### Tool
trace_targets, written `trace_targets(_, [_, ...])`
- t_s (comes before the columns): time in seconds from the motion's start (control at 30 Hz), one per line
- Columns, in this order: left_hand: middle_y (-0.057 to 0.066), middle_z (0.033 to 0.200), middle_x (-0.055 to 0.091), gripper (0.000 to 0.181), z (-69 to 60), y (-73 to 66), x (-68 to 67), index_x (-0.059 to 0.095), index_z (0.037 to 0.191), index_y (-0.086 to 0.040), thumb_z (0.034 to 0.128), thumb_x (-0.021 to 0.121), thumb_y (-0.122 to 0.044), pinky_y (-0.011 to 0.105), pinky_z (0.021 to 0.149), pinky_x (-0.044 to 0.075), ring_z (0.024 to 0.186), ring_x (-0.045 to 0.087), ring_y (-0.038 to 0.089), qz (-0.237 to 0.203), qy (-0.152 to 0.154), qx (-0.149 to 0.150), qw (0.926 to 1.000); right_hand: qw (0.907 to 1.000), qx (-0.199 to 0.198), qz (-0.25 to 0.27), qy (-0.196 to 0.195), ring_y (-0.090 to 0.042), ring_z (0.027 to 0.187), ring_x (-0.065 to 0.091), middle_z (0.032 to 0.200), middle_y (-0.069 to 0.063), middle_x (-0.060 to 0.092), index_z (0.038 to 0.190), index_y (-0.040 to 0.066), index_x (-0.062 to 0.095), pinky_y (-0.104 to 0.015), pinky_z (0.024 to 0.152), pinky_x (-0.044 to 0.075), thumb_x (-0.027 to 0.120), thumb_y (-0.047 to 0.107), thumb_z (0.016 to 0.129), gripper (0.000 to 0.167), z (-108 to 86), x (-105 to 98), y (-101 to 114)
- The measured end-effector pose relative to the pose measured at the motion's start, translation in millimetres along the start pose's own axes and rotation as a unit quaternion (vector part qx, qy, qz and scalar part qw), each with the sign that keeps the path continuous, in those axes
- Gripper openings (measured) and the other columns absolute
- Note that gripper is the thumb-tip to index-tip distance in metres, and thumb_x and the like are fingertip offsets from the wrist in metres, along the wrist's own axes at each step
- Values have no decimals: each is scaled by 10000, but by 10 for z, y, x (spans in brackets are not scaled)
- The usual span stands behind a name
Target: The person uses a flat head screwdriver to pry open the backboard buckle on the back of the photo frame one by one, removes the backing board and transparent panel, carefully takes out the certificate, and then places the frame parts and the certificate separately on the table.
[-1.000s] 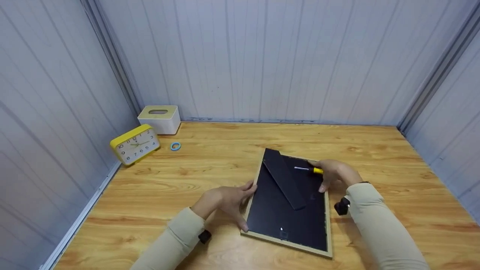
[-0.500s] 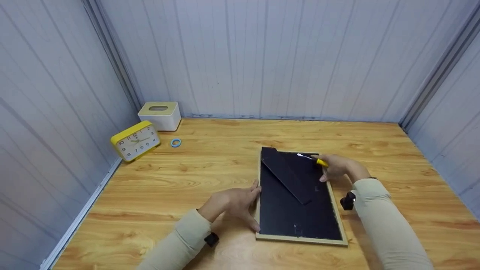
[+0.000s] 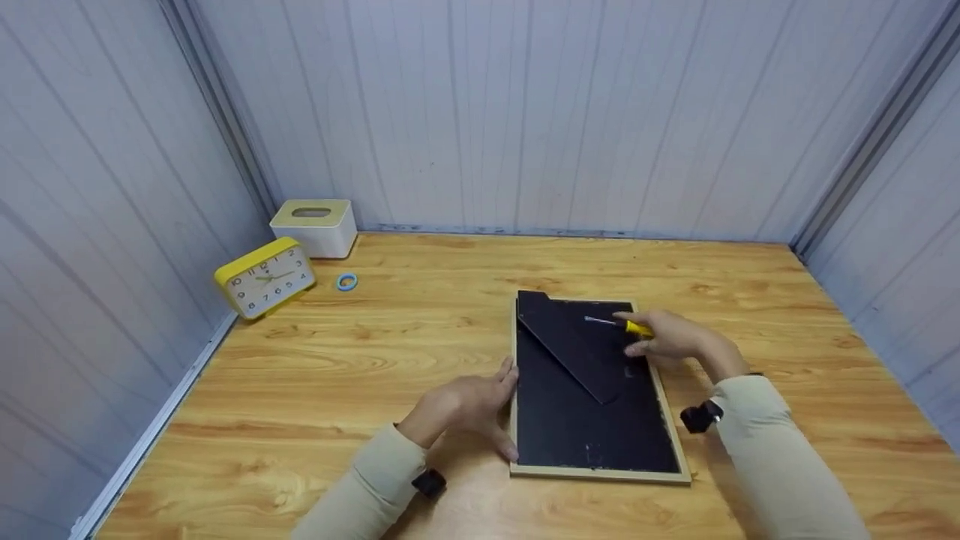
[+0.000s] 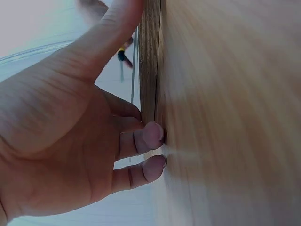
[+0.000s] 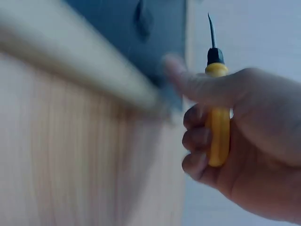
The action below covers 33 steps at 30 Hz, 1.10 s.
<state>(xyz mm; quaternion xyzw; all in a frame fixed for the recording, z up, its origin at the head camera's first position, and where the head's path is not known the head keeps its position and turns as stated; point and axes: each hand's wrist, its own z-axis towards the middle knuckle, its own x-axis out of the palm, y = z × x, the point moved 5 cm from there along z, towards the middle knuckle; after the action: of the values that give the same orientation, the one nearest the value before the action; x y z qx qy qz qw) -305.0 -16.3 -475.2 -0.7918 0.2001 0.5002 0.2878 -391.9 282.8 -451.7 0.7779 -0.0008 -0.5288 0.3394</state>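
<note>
A picture frame [image 3: 600, 475] lies back side up on the wooden table, with a pale wood rim and a black backing board [image 3: 577, 435]. A black stand leg [image 3: 562, 341] slants across the board's upper left. My left hand [image 3: 472, 409] rests against the frame's left edge, thumb near the lower corner; in the left wrist view its fingertips touch the frame's side and the tabletop. By the upper right edge, my right hand [image 3: 671, 335] holds a yellow-handled screwdriver [image 5: 218, 136] in its curled fingers. The screwdriver's thin metal shaft points left above the board.
At the table's back left stand a yellow alarm clock [image 3: 266, 279], leaning, and a white tissue box [image 3: 315, 229] with a wooden lid. A small blue ring [image 3: 346, 282] lies beside them. Panelled walls [image 3: 480, 112] enclose the table at the back and on both sides.
The frame has turned counterclockwise, its lower end swinging right, so it now lies nearly straight. My left hand has followed its edge. My right hand's thumb has come away from the right rim.
</note>
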Motion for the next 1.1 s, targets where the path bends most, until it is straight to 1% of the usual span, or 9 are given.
trace_targets(0.1, [205,1646,-34,1341,28,11,-12,67,1596,-2,693,786,-684,292,1061,411,1383,406,218,-108,-7,54,9999,9953,-398,888,5,-287,840,572,1205,-242,564,1545,34,341,-393,725,489,551,247,1050,578,11,51,286])
trace_targets(0.17, [199,1648,-34,1342,59,13,-19,61,1597,-5,694,782,-687,289,1083,386,1421,350,225,-148,-9,87,9999,9843,-650,1640,73,-233,706,466,1018,-185,538,1475,-3,384,-350,638,432,503,214,1070,475,61,119,481])
trace_targets(0.27, [196,1646,-44,1351,118,5,-19,49,1598,-11,688,784,-687,292,1130,324,1460,268,234,-256,-25,161,9995,9709,-654,2306,5,-227,722,522,939,-171,525,1311,-46,453,-343,643,498,486,145,1070,309,131,219,691])
trace_targets(0.4, [202,1643,-47,1350,159,0,4,62,1597,-7,680,798,-669,297,1164,255,1482,196,235,-451,-92,194,9988,9758,-326,2138,-311,-259,859,640,1029,-176,609,1203,-47,549,-403,773,557,462,152,1080,250,250,324,691])
trace_targets(0.5, [201,1644,-40,1350,149,5,25,77,1596,-2,672,812,-656,298,1171,236,1486,176,235,-566,-118,160,9982,9803,-334,1913,-364,-198,754,614,907,-100,616,1134,-50,611,-346,695,522,465,192,1082,288,338,388,600])
trace_targets(0.6, [211,1642,-28,1353,130,13,24,88,1594,7,666,827,-644,296,1175,222,1488,171,239,-619,-136,181,9978,9802,-403,1932,-183,-153,617,492,754,-40,544,1149,-47,616,-291,589,431,512,237,1066,315,359,438,535])
trace_targets(0.8, [224,1637,-46,1353,87,39,8,68,1594,6,673,825,-635,302,1187,175,1499,124,243,-667,-108,250,9974,9659,-524,2514,342,-119,598,427,792,-30,539,1158,-75,600,-258,552,369,633,152,994,282,300,458,467])
trace_targets(0.93, [216,1639,-48,1347,44,51,11,72,1594,5,677,823,-636,308,1183,196,1495,144,251,-672,-119,247,9974,9731,-855,2099,399,-123,535,460,703,-35,553,1030,-25,677,-249,505,380,668,125,962,165,237,440,528])
trace_targets(1.1, [218,1639,-54,1339,-1,53,2,80,1593,10,684,812,-648,298,1167,247,1483,198,241,-542,-112,274,9981,9765,-1166,1736,520,-127,515,513,677,-125,594,977,-8,676,-273,485,435,666,155,970,163,165,482,661])
